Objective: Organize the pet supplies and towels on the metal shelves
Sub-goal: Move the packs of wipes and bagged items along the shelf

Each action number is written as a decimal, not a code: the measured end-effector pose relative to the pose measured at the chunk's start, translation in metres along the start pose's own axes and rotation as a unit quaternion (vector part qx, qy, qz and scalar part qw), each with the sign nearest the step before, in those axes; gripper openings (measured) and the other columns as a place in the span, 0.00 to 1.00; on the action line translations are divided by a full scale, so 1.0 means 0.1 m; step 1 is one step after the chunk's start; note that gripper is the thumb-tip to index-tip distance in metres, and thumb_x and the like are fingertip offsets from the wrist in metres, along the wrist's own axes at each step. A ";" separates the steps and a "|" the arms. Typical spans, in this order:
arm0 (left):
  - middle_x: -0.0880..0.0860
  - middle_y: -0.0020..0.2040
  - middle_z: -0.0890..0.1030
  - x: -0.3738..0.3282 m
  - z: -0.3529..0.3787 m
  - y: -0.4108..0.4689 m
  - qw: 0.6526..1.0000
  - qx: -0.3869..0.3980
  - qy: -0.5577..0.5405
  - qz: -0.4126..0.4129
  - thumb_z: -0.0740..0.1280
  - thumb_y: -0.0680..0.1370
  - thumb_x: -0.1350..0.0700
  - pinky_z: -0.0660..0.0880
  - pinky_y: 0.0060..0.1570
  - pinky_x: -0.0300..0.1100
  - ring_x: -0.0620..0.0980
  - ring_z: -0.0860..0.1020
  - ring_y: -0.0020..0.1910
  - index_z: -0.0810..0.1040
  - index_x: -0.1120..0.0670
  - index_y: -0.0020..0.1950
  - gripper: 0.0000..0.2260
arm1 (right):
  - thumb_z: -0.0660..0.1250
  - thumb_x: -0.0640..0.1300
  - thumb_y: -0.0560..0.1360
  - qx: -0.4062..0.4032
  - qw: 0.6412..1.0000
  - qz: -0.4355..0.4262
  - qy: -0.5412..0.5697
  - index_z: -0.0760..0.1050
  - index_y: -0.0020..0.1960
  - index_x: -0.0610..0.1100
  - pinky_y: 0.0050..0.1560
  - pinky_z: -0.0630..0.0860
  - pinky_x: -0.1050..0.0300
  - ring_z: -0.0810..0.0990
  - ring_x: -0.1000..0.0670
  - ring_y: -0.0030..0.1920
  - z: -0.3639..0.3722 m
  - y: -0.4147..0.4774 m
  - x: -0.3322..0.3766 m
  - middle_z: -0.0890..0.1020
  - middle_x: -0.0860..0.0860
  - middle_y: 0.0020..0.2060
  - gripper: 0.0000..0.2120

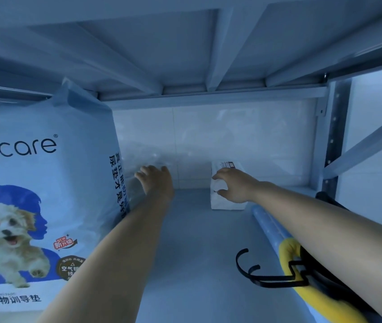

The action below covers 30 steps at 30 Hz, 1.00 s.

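Two hands reach mid-frame: right hand (234, 187) grips the small white upright paper package (227, 203); left hand (155, 180) hovers left, spread, empty.

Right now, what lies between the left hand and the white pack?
Only bare shelf lies between the left hand and the white pack, as the head view shows. The right hand holds that pack.

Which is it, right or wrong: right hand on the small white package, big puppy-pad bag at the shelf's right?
Wrong on one point: the head view shows the big puppy-pad bag at the left of the shelf. The right hand is on the small white package.
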<state>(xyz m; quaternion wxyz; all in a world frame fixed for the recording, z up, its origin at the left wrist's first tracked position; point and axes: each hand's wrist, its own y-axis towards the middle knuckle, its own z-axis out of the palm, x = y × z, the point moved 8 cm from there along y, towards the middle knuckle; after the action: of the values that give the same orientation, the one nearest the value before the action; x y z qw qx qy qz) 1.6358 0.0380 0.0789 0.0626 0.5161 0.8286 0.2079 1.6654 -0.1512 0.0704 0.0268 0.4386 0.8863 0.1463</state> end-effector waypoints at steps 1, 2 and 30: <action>0.65 0.69 0.66 -0.02 -0.01 0.00 1.000 0.003 0.002 0.005 0.62 0.76 0.54 0.59 0.67 0.61 0.64 0.62 0.68 0.63 0.55 0.70 0.23 | 0.62 0.46 0.78 0.000 1.000 0.001 0.001 0.63 0.72 0.43 0.69 0.58 0.60 0.62 0.49 0.72 0.00 0.00 -0.01 0.65 0.48 0.72 0.25; 0.63 0.68 0.67 -0.06 -0.02 -0.01 1.000 0.007 0.000 0.015 0.63 0.76 0.54 0.60 0.66 0.61 0.63 0.63 0.68 0.64 0.55 0.70 0.23 | 0.63 0.46 0.77 0.000 1.000 0.002 0.003 0.63 0.72 0.43 0.69 0.58 0.60 0.62 0.49 0.72 0.00 -0.01 -0.01 0.65 0.48 0.72 0.25; 0.57 0.75 0.54 -0.38 -0.01 -0.16 0.993 -0.007 0.041 0.107 0.61 0.76 0.51 0.51 0.66 0.70 0.58 0.52 0.74 0.59 0.53 0.72 0.26 | 0.62 0.46 0.77 0.012 1.000 0.008 -0.001 0.61 0.73 0.44 0.71 0.58 0.56 0.59 0.48 0.73 0.00 -0.07 -0.10 0.62 0.47 0.73 0.26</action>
<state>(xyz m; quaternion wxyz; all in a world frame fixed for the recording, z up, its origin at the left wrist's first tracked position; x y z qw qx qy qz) 1.6392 -0.0018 0.0694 0.0099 0.5927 0.7687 0.2403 1.6662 -0.1628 0.0676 0.0209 0.4466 0.8842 0.1351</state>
